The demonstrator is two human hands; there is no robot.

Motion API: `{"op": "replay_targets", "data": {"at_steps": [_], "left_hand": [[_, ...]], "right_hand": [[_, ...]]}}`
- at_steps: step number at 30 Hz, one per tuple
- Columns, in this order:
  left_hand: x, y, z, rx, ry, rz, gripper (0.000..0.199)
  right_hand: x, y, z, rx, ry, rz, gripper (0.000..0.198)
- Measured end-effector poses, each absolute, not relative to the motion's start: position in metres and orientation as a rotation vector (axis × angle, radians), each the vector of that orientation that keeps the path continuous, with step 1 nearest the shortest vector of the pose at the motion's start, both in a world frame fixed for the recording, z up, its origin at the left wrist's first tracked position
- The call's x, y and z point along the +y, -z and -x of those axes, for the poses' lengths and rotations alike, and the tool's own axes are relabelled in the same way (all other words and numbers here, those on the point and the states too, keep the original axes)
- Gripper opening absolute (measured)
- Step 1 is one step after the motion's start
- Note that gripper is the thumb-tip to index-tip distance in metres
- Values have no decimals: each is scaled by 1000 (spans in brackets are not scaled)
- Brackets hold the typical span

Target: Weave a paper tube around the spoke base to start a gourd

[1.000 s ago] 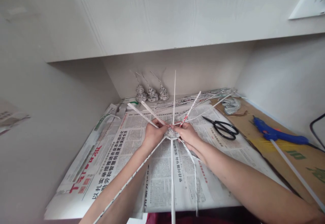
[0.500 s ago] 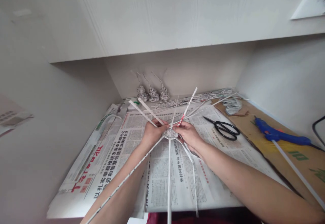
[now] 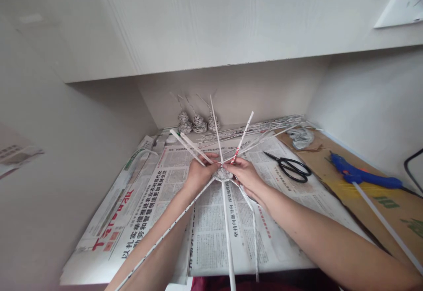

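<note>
A small round weave of rolled paper strips (image 3: 224, 174) sits between my hands, its long paper spokes fanning out on all sides. My left hand (image 3: 200, 173) pinches the weave's left edge, two pale spokes passing by its fingers. On the opposite edge my right hand (image 3: 243, 173) is closed, thumb and fingers gripping near a red-marked spoke (image 3: 243, 137). One thin spoke (image 3: 216, 128) stands up at the far side. A thick white spoke (image 3: 228, 233) runs toward me, and a speckled strip (image 3: 165, 233) crosses over my left forearm. The fingertips under the weave are hidden.
Newspaper (image 3: 145, 207) covers the table. Black scissors (image 3: 292, 167) lie to the right, beside a blue glue gun (image 3: 366, 172) on cardboard (image 3: 350, 203). Three gourd-shaped paper weaves (image 3: 199, 123) stand at the back near a bundle of paper sticks (image 3: 251, 128). A cabinet (image 3: 211, 22) overhangs the table.
The thin far spoke has swung up and left and now rises higher. The near white spoke's lower end has shifted right. Both hands keep their grip on the weave.
</note>
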State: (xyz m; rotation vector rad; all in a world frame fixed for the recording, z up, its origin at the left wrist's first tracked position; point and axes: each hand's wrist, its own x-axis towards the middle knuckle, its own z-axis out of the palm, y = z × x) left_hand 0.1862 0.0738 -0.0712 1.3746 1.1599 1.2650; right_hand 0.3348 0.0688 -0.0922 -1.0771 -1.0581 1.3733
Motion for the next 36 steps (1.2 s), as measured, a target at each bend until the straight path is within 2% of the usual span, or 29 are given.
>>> {"op": "replay_targets", "data": {"at_steps": [13,15,19,22,27,33,36], "left_hand": [[68,70,-195,1081,-1243,-1502,35],[67,61,-185,999,-1129,-1521,41],[63,37,-157,712,-666,-1484,75],[66,33,-146,774,-639,-1406,72],[74,44,-151,1019,-763,-1250,56],[71,49,-164,959,-705,-1332,64],[71,50,-164,918,-727,-1443,62]], "right_hand": [[75,90,-328,-858,-1263,1045,23],[73,87,-330,-849,-1285,1081,23],[69,80,-334,-862,-1366,1147,22],[67,76,-333,-876,-1413,1135,22],[65,75,-331,-910,-1402,1155,18],[68,81,-331,-993,-1350,1162,15],[68,80,-331,-1024,-1319,1169,13]]}}
